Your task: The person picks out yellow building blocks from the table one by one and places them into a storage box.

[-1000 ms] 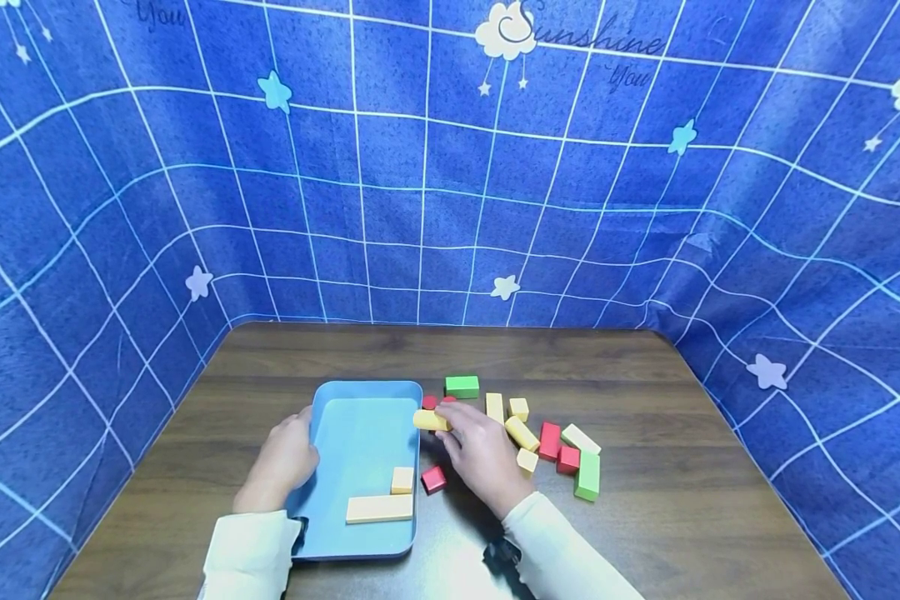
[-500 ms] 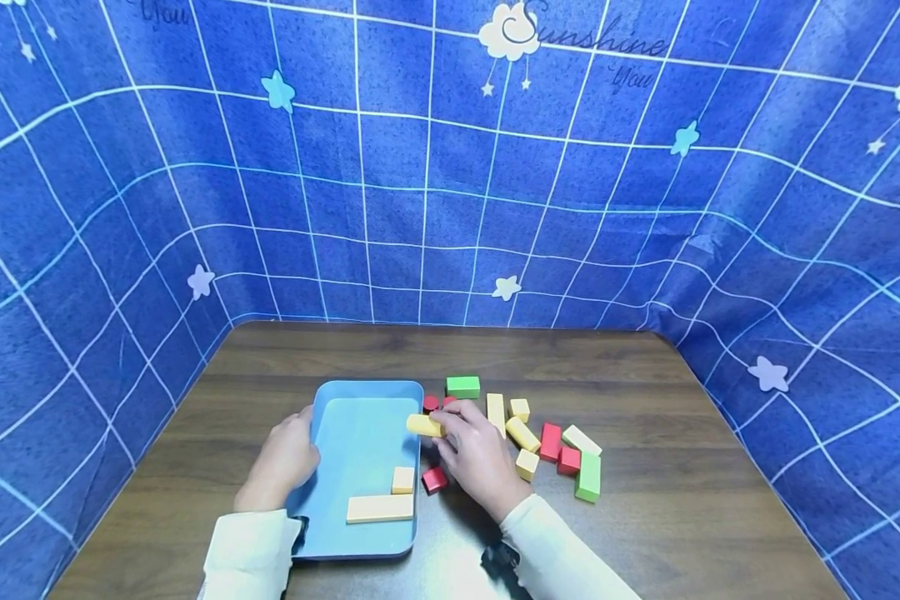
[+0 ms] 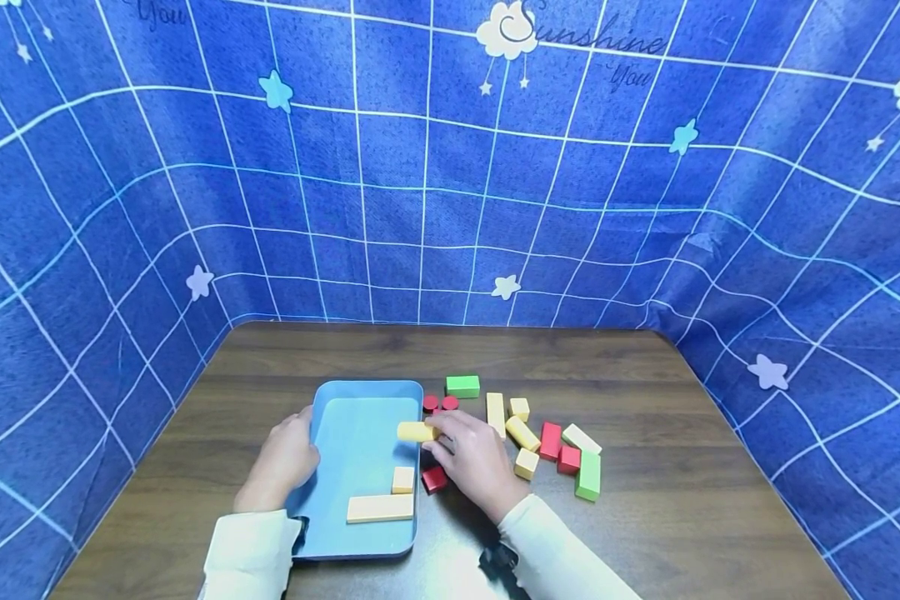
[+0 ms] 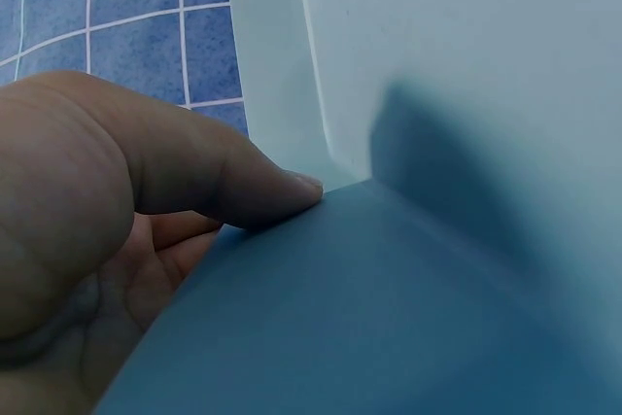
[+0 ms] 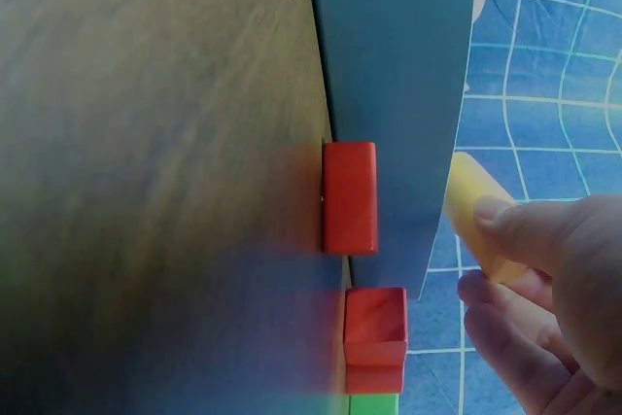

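Observation:
My right hand (image 3: 474, 454) pinches a yellow cylinder block (image 3: 416, 431) between thumb and fingers, over the right rim of a blue tray (image 3: 352, 433). In the right wrist view the yellow cylinder (image 5: 478, 211) tilts beside the tray's outer wall (image 5: 398, 65). My left hand (image 3: 281, 458) grips the tray's left side wall, with the thumb (image 4: 262, 187) laid over the rim in the left wrist view. Inside the tray lie a small wooden block (image 3: 402, 480) and a long pale plank (image 3: 379, 509), near its front right corner.
Right of the tray stand a red block (image 3: 434, 479) and red round-topped pieces (image 3: 450, 403). A green block (image 3: 462, 387) lies behind them. Farther right are several yellow, red and green blocks, including another yellow cylinder (image 3: 522, 434). A blue grid-patterned cloth (image 3: 450, 208) surrounds the wooden table (image 3: 690, 500).
My right hand has carried the yellow cylinder a little left and toward me, from beside the tray's right rim to over it. The left hand and tray have stayed put.

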Action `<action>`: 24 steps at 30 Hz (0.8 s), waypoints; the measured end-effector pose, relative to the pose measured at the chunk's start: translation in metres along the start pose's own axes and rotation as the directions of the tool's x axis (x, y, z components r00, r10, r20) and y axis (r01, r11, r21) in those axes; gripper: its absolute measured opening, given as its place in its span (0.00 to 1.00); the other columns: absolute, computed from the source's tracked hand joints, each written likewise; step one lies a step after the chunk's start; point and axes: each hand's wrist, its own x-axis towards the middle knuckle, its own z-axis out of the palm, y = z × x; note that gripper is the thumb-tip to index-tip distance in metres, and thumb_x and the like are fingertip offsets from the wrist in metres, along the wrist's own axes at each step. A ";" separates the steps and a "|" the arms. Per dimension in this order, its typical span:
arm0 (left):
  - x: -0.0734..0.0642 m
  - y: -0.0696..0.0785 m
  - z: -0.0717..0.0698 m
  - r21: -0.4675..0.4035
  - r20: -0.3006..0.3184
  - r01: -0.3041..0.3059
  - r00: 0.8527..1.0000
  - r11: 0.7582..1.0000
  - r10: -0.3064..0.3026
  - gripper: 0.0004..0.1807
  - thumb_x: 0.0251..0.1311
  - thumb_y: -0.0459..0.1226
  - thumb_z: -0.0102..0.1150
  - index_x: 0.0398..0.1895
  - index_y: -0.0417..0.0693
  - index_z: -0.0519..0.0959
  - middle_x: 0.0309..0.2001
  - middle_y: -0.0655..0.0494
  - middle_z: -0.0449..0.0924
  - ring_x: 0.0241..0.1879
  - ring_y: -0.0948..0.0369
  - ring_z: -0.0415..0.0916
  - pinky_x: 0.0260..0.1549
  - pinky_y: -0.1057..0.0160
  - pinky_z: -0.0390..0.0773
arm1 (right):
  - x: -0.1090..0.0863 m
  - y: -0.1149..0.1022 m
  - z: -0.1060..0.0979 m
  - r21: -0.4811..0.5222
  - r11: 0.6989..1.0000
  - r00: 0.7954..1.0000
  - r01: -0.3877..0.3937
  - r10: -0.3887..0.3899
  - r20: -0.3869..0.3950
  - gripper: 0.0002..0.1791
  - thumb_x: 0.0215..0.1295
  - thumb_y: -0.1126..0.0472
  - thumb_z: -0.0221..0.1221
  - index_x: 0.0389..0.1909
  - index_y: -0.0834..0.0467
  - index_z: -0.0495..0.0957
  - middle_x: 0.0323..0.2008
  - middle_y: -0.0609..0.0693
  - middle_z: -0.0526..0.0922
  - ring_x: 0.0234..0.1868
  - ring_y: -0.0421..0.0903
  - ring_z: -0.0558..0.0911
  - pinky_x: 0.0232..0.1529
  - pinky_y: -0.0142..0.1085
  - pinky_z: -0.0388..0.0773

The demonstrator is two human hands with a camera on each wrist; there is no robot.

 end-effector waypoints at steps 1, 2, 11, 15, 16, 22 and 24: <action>0.000 0.000 0.000 -0.001 0.000 0.000 1.000 1.000 0.000 0.36 0.66 0.24 0.46 0.78 0.27 0.53 0.72 0.23 0.62 0.70 0.27 0.63 0.65 0.27 0.66 | 0.000 0.000 0.000 0.005 1.000 1.000 -0.003 0.003 0.006 0.18 0.59 0.52 0.75 0.50 0.49 0.88 0.49 0.43 0.89 0.51 0.40 0.88 0.54 0.38 0.86; 0.000 0.000 0.000 -0.002 -0.001 0.001 1.000 1.000 -0.001 0.36 0.66 0.24 0.46 0.78 0.27 0.54 0.72 0.23 0.62 0.70 0.27 0.63 0.64 0.26 0.66 | 0.000 -0.001 0.000 0.012 1.000 1.000 -0.005 0.005 0.013 0.18 0.59 0.52 0.75 0.49 0.49 0.88 0.49 0.43 0.89 0.52 0.40 0.88 0.54 0.38 0.86; -0.001 0.000 -0.001 0.002 -0.011 -0.012 1.000 1.000 0.012 0.35 0.66 0.24 0.47 0.78 0.28 0.55 0.69 0.24 0.66 0.67 0.28 0.67 0.63 0.26 0.68 | 0.000 -0.004 0.003 -0.038 0.999 0.998 0.032 -0.030 0.047 0.18 0.59 0.48 0.75 0.49 0.48 0.89 0.47 0.44 0.91 0.50 0.39 0.89 0.53 0.37 0.87; -0.001 0.000 -0.001 -0.003 -0.007 -0.008 1.000 1.000 0.008 0.36 0.66 0.24 0.47 0.78 0.28 0.55 0.70 0.24 0.66 0.67 0.29 0.68 0.62 0.26 0.69 | 0.001 -0.005 0.005 -0.062 0.996 0.998 0.060 -0.058 0.039 0.19 0.58 0.47 0.75 0.49 0.47 0.89 0.45 0.42 0.91 0.49 0.39 0.89 0.51 0.38 0.87; -0.001 0.000 -0.001 -0.005 -0.005 -0.004 1.000 1.000 0.004 0.36 0.66 0.24 0.47 0.78 0.28 0.55 0.70 0.24 0.65 0.67 0.29 0.68 0.62 0.26 0.68 | 0.001 -0.005 0.006 -0.065 0.996 0.997 0.066 -0.064 0.039 0.19 0.58 0.47 0.75 0.49 0.47 0.89 0.44 0.42 0.91 0.48 0.39 0.89 0.51 0.38 0.87; -0.001 0.001 -0.001 -0.021 0.011 0.019 1.000 1.000 -0.018 0.36 0.68 0.24 0.47 0.79 0.29 0.53 0.72 0.24 0.62 0.68 0.28 0.66 0.62 0.26 0.67 | 0.000 -0.008 0.009 -0.077 0.992 0.995 0.096 -0.093 0.044 0.18 0.58 0.45 0.74 0.47 0.46 0.90 0.42 0.39 0.91 0.43 0.39 0.86 0.43 0.34 0.86; -0.002 0.001 -0.001 -0.023 0.013 0.019 1.000 1.000 -0.019 0.36 0.68 0.24 0.48 0.79 0.29 0.53 0.72 0.24 0.62 0.69 0.27 0.65 0.61 0.26 0.67 | 0.000 -0.008 0.011 -0.073 0.992 0.995 0.099 -0.096 0.040 0.18 0.58 0.45 0.75 0.47 0.46 0.90 0.42 0.39 0.91 0.43 0.39 0.86 0.43 0.34 0.85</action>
